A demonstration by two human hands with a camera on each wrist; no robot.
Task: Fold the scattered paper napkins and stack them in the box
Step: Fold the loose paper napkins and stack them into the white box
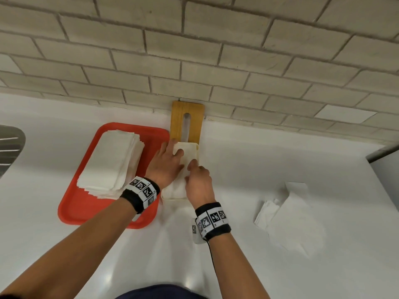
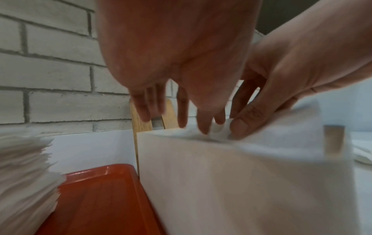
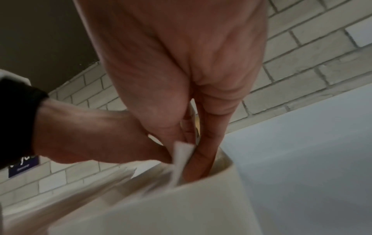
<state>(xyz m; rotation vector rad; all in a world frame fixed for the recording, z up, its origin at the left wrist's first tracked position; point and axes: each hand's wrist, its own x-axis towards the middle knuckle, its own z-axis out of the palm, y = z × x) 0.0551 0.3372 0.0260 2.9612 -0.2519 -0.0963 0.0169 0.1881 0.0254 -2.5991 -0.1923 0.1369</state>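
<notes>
My left hand [image 1: 166, 165] is lying flat, fingers relaxed, on the folded napkin [image 1: 190, 153] in the box [image 1: 197, 150], hiding most of it; my right hand [image 1: 199, 184] is pinching its edge.

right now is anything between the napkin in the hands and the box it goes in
Nothing visible. Both the left hand and the right hand are already at the open top of the box, pushing the napkin in.
</notes>
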